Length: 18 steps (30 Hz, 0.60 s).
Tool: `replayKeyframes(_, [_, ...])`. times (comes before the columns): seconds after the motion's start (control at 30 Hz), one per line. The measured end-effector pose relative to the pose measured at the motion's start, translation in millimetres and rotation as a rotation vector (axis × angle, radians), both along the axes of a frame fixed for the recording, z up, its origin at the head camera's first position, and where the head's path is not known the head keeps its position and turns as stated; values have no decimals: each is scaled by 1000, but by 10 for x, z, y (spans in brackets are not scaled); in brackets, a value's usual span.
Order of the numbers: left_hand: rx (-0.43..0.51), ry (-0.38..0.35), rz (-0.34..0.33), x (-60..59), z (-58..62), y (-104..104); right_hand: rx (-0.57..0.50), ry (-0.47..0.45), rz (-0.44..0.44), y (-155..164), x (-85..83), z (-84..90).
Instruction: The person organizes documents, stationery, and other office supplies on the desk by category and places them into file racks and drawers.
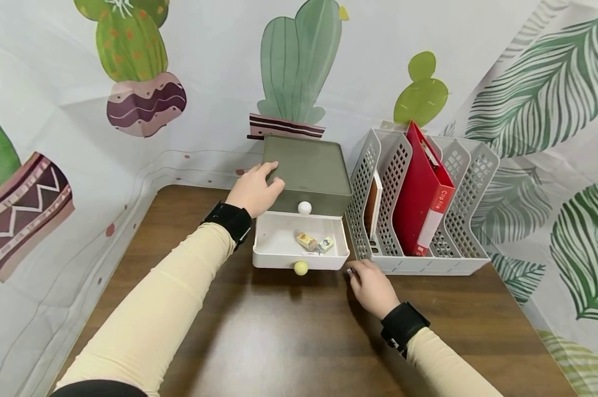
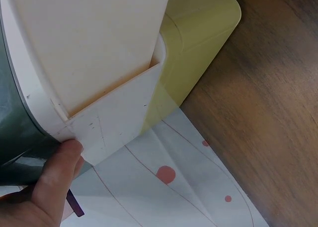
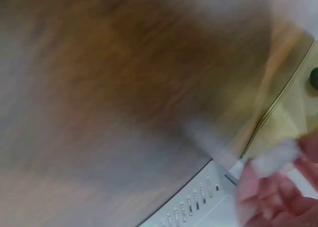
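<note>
A small desktop drawer box (image 1: 306, 162) has a grey-green top and a white knob on its upper drawer. Below, the white lower drawer (image 1: 274, 260) with a yellow knob is pulled out. Inside it lie a small yellow printed piece (image 1: 306, 241) and a pale green one (image 1: 325, 244). My left hand (image 1: 256, 189) rests on the box's top left edge; in the left wrist view a finger (image 2: 54, 180) touches its side. Just right of the drawer's front corner, my right hand (image 1: 373, 289) pinches a small white piece (image 3: 276, 157), blurred, its kind unclear.
A grey file rack (image 1: 428, 266) stands right of the drawer box, close to my right hand. It holds a red clip file (image 1: 423, 198) and a thin white-and-brown item (image 1: 374, 207). The brown wooden table (image 1: 279, 342) extends in front; a cactus-print cloth (image 1: 219, 82) hangs behind.
</note>
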<state>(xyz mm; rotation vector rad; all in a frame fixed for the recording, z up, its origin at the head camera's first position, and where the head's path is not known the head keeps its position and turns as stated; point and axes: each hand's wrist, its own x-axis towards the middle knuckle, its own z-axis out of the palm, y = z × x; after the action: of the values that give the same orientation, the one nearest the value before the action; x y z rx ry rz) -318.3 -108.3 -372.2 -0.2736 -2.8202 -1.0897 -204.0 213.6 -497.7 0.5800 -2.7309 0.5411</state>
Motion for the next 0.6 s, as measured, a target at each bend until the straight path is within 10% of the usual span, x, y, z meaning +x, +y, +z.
replayKeyframes(0.6, [-5, -17, -2, 17, 31, -9, -123, -63, 96, 44, -32, 432])
